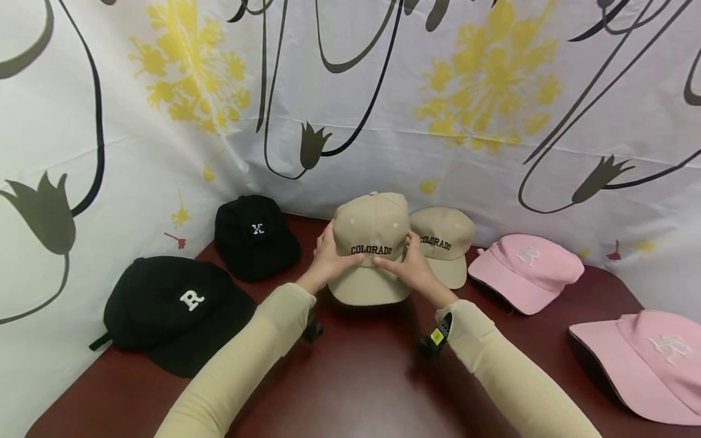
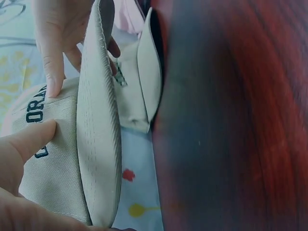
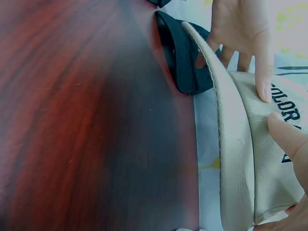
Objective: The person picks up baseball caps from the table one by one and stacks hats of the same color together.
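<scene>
Head view: left hand point(image 1: 327, 263) and right hand point(image 1: 416, 265), fingers spread and curved round its sides, grip the central "COLORADO" cap point(image 1: 371, 222); a black cap point(image 1: 161, 298) reads "R".

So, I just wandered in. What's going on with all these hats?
A person is holding a tan COLORADO cap towards the back of a dark red table, with the left-hand grip on one side and the right-hand grip on the other, thumbs against its front. A second COLORADO cap sits just to its right. Beyond that are a far pink cap and a near pink cap. To the left are a black cap marked R and another black cap.
</scene>
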Available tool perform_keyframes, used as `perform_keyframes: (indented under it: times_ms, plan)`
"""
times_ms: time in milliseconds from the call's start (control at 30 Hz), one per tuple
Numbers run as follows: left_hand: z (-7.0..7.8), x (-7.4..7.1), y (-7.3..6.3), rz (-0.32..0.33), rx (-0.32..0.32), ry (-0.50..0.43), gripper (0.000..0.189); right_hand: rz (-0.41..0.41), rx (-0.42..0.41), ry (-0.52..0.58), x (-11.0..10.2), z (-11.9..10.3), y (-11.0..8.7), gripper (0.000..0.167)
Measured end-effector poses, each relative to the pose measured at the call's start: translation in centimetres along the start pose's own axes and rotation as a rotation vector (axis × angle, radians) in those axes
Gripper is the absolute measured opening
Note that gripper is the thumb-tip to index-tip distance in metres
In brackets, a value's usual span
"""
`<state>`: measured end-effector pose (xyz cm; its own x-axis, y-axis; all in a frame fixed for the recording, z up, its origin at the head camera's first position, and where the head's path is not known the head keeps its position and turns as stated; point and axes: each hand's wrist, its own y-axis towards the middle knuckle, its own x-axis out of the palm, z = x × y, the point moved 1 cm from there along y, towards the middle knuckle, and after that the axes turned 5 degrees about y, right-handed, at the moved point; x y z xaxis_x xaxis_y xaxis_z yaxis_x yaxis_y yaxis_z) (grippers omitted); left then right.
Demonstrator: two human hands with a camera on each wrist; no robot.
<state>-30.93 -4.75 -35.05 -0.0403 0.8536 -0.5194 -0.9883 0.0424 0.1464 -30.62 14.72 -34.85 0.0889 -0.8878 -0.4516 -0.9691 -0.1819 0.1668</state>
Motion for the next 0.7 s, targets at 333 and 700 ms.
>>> perform_keyframes:
  times_ms: [333,700]
  plan:
    - [1.8,1.6,-2.1,-0.054,0.052,-0.001,0.100,0.024,0.016,-0.053,-2.3,0.3,-3.5,0.096]
    - [3.1,3.1,-4.7,-0.145,0.081,-0.005,0.096,0.066,0.034,-0.099,-4.2,0.8,-7.6,0.091]
